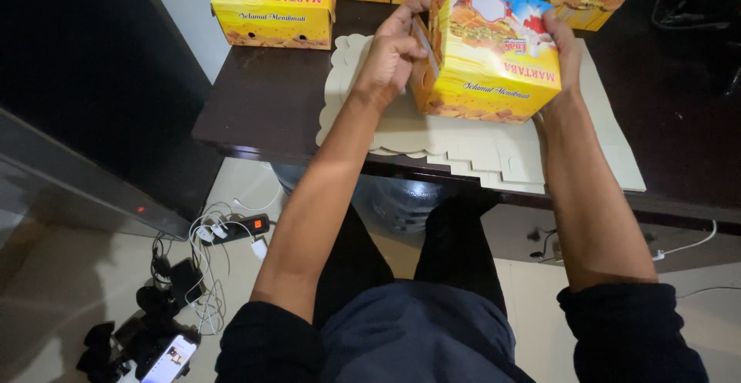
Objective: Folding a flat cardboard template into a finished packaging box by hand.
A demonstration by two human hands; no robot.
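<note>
Both hands on one yellow printed food box point(494, 51), held tilted above the table point(262, 105). Left hand point(390, 55) presses on the box's left side, fingers curled at the top edge by a flap; fingertips partly hidden behind the box. Right hand point(562, 47) lies flat against the right side, with most of the palm hidden by the box.

Under the box: a stack of flat, unfolded cream cardboard blanks point(478, 147) with a scalloped edge on the left; can't count the sheets.

Finished boxes at the far edge of the table: one full yellow box point(274, 5) on the left, and at least four more point(590, 1) behind, all cut off by the frame top or blocked by the held box.

Floor, lower left: power strip point(243, 227) with red light, tangle of white cables point(208, 275), a phone point(171, 358) with its screen lit. Dark bag point(695, 5) top right, hard to make out.
</note>
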